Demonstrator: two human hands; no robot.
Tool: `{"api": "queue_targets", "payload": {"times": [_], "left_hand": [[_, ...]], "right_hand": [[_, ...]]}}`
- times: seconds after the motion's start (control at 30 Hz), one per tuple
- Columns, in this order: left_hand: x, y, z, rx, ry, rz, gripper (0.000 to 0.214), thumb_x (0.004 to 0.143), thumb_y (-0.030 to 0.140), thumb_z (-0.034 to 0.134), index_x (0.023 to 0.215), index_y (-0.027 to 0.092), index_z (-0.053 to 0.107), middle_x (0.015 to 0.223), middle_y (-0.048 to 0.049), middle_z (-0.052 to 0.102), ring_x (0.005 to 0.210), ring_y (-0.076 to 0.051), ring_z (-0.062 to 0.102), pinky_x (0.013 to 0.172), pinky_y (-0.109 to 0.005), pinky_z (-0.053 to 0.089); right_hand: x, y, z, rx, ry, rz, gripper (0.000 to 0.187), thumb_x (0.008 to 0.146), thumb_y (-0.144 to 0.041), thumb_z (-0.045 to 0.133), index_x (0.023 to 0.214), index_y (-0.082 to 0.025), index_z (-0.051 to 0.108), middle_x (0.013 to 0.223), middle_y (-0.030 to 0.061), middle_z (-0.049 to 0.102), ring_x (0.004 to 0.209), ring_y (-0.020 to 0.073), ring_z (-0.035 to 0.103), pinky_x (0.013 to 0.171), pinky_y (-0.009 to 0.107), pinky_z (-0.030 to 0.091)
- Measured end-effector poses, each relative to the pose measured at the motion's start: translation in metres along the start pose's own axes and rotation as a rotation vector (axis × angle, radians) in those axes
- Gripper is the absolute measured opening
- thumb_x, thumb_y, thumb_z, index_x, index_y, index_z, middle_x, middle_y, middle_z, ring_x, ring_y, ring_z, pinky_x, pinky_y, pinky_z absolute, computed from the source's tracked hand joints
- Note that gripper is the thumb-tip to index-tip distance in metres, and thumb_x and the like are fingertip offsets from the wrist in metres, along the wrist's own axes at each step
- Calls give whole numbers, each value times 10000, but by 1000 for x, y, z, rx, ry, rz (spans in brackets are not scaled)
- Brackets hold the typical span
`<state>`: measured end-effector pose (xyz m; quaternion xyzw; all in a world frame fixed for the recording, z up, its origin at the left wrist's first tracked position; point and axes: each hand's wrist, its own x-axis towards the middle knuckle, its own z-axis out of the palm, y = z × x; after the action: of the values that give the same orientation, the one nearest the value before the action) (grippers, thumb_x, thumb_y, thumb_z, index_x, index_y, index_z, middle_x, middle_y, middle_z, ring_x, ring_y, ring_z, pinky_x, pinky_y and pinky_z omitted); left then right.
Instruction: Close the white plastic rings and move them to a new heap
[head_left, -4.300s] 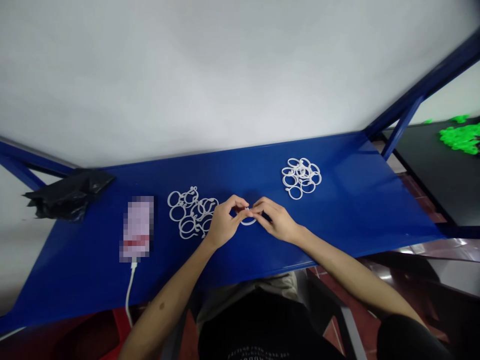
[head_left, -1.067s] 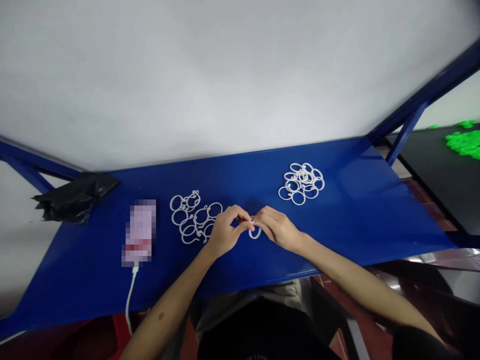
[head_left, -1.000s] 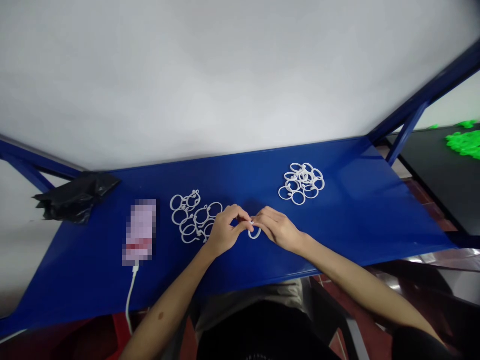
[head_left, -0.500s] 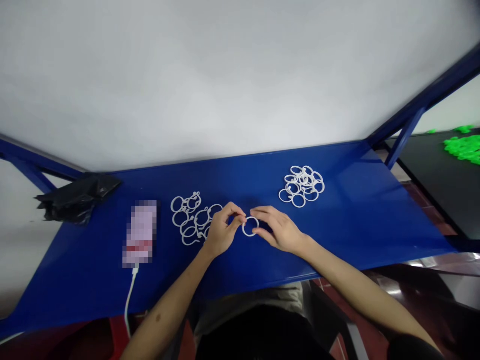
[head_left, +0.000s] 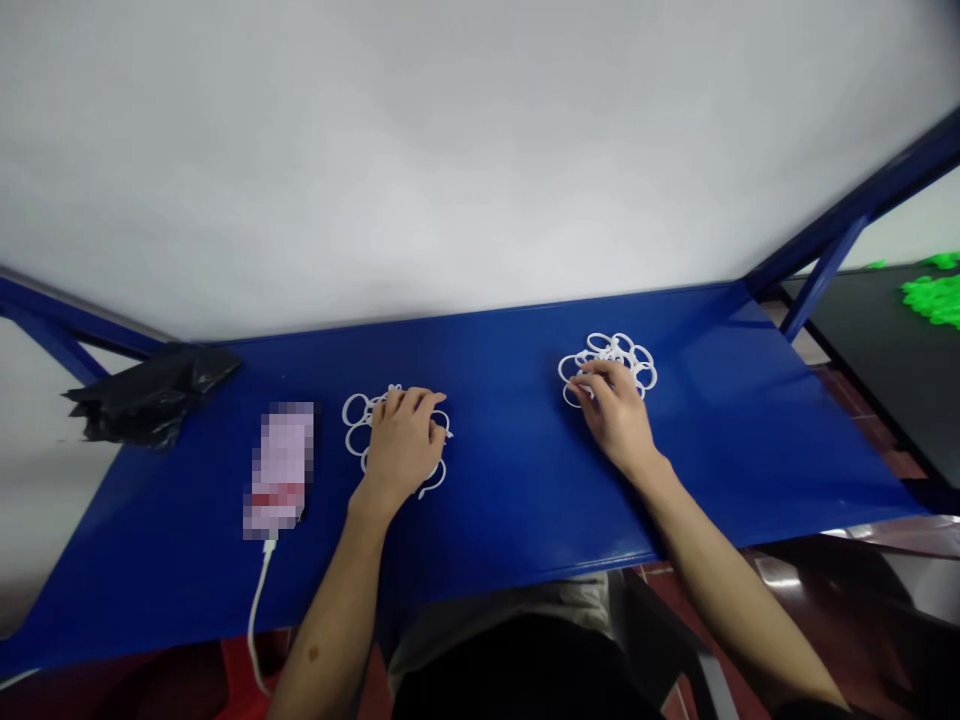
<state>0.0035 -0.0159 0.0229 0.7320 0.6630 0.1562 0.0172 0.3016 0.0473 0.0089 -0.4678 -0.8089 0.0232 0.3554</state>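
Head view, left hand [head_left: 403, 445] over white rings [head_left: 367, 411], fingers spread, right hand [head_left: 621, 422] at second ring pile [head_left: 616, 352], can't tell if pinching

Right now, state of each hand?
Left hand: over the left white rings; grip cannot be told.
Right hand: curled over the right white rings; grip cannot be told.

Blue table [head_left: 502, 460]: rings [head_left: 616, 351] (plus probable phone [head_left: 281, 462])
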Motion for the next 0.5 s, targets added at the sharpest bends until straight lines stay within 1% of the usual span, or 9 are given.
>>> {"api": "queue_targets", "payload": {"times": [0.1, 0.23, 0.37, 0.5], "left_hand": [[0, -7, 1, 78, -74, -2, 268, 870, 140, 537, 1084, 220, 677, 1138, -86, 680, 1087, -335, 548, 924, -510, 398], [1, -4, 2, 75, -73, -20, 141, 945, 232, 527, 955, 224, 668, 1049, -74, 703, 1051, -329, 556, 904, -511, 369], [3, 0, 1, -2, -9, -45, 100, 941, 278, 580, 865, 225, 617, 917, -38, 709, 999, -297, 576, 913, -476, 355], [3, 3, 1, -94, 88, -84, 171, 914, 284, 628, 778, 221, 546, 810, -8, 685, 890, -249, 583, 880, -420, 368]], "right_hand": [[1, 15, 0, -66, -19, 20, 158, 983, -237, 542, 991, -192, 693, 1114, 130, 624, 985, 258, 598, 797, 427, 557], [-1, 18, 2, -122, -51, 33, 172, 974, -273, 560, 985, -177, 703, 1123, 136, 615, 962, 261, 582, 780, 427, 558], [-2, 15, 3, -136, -67, 39, 189, 964, -292, 575, 1001, -168, 713, 1108, 137, 615, 965, 270, 574, 783, 431, 560], [-2, 14, 1, -152, -65, 34, 196, 960, -293, 581, 1034, -166, 710, 1110, 138, 614, 975, 276, 561, 805, 441, 556]]}}
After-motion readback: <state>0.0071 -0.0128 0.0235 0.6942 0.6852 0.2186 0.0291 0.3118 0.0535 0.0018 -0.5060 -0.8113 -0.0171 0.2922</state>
